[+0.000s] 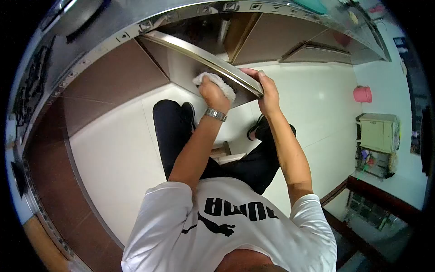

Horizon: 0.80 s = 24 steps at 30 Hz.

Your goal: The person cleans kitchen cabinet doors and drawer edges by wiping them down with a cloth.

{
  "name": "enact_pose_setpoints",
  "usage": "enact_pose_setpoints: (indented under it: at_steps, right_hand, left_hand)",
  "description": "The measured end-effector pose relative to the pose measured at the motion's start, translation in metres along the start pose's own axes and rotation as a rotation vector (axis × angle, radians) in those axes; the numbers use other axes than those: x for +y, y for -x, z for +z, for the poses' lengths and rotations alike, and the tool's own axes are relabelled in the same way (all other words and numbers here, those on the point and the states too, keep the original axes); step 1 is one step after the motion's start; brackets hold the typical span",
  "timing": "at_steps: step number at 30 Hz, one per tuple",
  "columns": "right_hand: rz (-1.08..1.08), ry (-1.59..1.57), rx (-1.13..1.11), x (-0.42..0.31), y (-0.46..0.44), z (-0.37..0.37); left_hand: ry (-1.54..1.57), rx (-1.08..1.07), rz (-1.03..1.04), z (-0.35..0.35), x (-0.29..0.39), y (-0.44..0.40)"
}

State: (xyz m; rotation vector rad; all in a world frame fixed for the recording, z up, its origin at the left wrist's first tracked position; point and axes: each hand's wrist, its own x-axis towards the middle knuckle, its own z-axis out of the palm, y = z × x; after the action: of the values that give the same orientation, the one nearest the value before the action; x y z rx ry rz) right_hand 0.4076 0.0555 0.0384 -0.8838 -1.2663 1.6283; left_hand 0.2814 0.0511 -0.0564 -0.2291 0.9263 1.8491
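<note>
My left hand, with a metal watch at its wrist, is closed on a bunched white cloth. The cloth lies against the outer face of a brown cabinet door, which stands swung out from the cabinet. My right hand grips the door's free end, thumb on top near the corner of its metal-trimmed edge. The fingers of that hand are partly hidden behind the door.
A patterned counter edge curves above the cabinets. The open compartment is dark inside. My knees flank a low stool on the white tiled floor. A pink bucket and a pale green cabinet stand at right.
</note>
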Motion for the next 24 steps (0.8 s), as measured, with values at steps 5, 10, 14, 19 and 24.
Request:
enact_pose_setpoints:
  at_steps: [5, 10, 14, 19, 24]
  right_hand:
    - [-0.046, 0.206, 0.059, 0.003, 0.004, -0.012]
    - [-0.067, 0.263, 0.121, 0.003, 0.006, -0.011]
    - [-0.192, 0.28, 0.168, 0.017, 0.01, -0.016]
    - [-0.26, 0.323, 0.242, 0.029, 0.005, -0.03]
    - [-0.282, 0.34, 0.288, 0.025, -0.001, -0.036]
  left_hand:
    - [-0.168, -0.144, 0.143, 0.019, 0.071, 0.029]
    - [-0.255, -0.26, 0.166, 0.018, 0.108, 0.045]
    - [-0.327, -0.322, 0.155, 0.014, 0.112, 0.038]
    - [-0.392, -0.38, 0.06, 0.016, 0.115, 0.043]
    - [-0.315, -0.423, -0.036, 0.02, 0.111, 0.043]
